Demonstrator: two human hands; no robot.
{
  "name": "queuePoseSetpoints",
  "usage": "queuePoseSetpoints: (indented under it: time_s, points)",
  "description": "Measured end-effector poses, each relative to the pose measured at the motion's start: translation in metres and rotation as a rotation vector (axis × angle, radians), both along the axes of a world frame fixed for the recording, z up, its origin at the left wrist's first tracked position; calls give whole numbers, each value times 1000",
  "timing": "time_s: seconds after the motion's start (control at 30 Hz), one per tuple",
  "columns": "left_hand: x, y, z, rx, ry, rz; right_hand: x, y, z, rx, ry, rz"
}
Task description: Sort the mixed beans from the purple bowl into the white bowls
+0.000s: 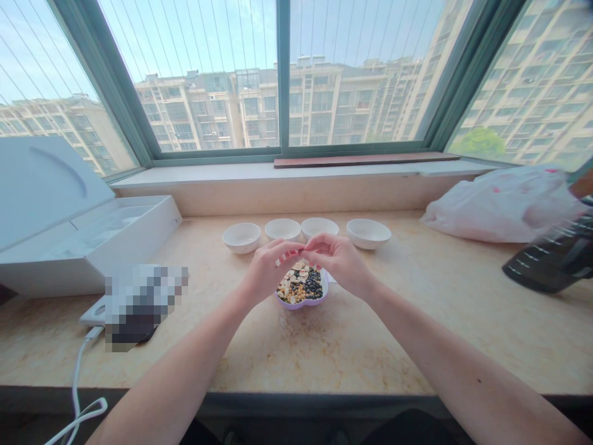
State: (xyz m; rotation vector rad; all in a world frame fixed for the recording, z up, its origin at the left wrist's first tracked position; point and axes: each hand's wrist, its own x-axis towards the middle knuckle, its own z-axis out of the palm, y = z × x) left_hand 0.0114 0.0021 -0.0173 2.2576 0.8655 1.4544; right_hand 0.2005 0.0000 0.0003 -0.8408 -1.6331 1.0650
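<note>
My left hand (267,267) and my right hand (343,259) meet at the fingertips over a lilac, lobed dish (303,304). Thumbs and fingers are pinched together on both sides. A small dark reddish bit shows where the tips touch, too small to name. Below them, the dish holds a mix of black beans (313,287), yellowish grains or beans (296,292) and pale flat slices or seeds (286,289). My hands and fingers cover the far part of the dish.
Several white bowls (241,237) stand in a row behind my hands. An open white box (134,238) is at left, near a partly blurred device with a white cable (78,364). At right lie a plastic bag (500,207) and a dark jug-like container (546,266).
</note>
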Motion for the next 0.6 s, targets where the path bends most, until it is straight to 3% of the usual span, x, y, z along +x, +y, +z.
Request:
queuePoseSetpoints:
  time_s: [0.17, 0.37, 0.47, 0.6]
  points:
    - [4, -8, 8, -314, -198, -50, 0, -2, 1, -31, -23, 56]
    - [1, -3, 19, -864, -813, -325, 0, 0, 0, -72, -4, 16]
    - [-12, 4, 26, -942, -1040, -388, 1, 3, -2, -95, -14, -8]
    - [-24, 9, 32, -941, -1150, -399, 1, 4, -1, -120, -17, -37]
